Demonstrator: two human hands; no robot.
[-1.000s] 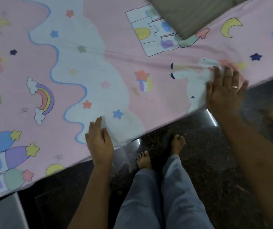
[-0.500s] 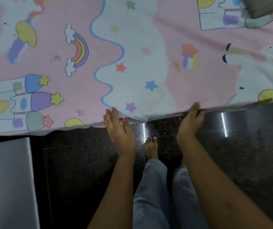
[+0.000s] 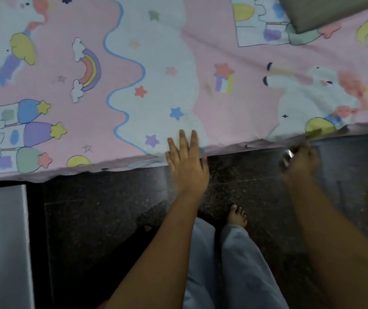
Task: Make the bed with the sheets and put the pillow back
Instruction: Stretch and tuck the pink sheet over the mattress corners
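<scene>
A pink sheet (image 3: 234,50) printed with unicorns, rainbows and castles lies spread over the bed, and its near edge hangs toward me. My left hand (image 3: 186,159) lies flat on that edge with its fingers straight, pressing the cloth. My right hand (image 3: 299,162) is blurred and sits just below the sheet's edge further right. Its fingers are curled and appear to pinch the hem. A grey-olive pillow (image 3: 334,10) lies on the sheet at the top right, partly cut off by the frame.
Dark speckled floor (image 3: 111,219) runs along the bed's near side, where my bare feet and light trouser legs stand. A grey box-like surface (image 3: 0,241) stands at the lower left, close to the bed's edge.
My right hand slid to the right along the sheet's edge. My left hand moved up from the hem and now lies flat on the sheet. The view shifted slightly.
</scene>
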